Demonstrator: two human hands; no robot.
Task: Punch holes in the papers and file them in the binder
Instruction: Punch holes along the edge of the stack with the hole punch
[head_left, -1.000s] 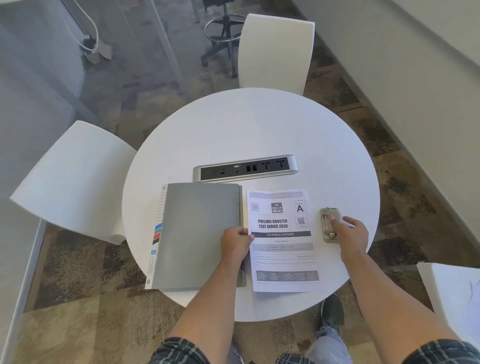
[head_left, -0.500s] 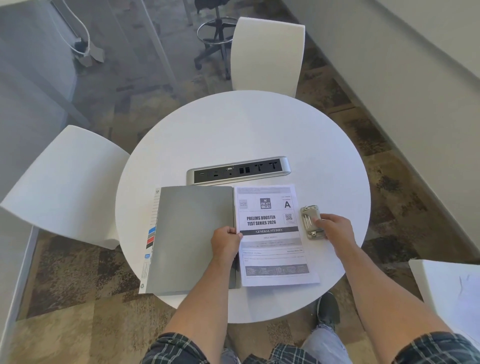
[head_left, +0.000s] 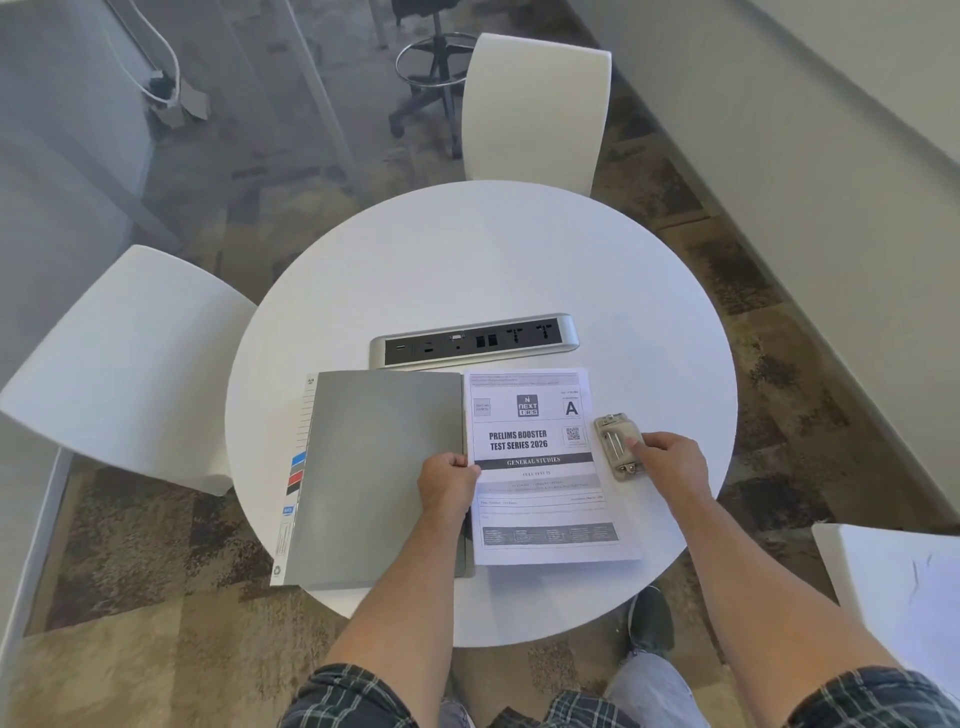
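Papers (head_left: 540, 467): flat on the table (head_left: 467, 270), long axis running away from the person; binder (head_left: 379, 473) touching their left edge, closed.
Hole punch (head_left: 618, 447): just beside the papers' right edge, long axis parallel to it.
Right hand (head_left: 672, 462): nearer the punch, fingers curled on it.
Left hand (head_left: 448, 480): fingertips pinching the papers' left edge.
Next, likely: bring the punch to a paper edge.

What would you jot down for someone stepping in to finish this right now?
Left hand pinches the left edge of the papers, beside the closed grey binder.
Right hand grips the metal hole punch at the papers' right edge.
All on the round table.
Done: nothing visibly punched or filed.
Left: punch the papers, open the binder, file them.
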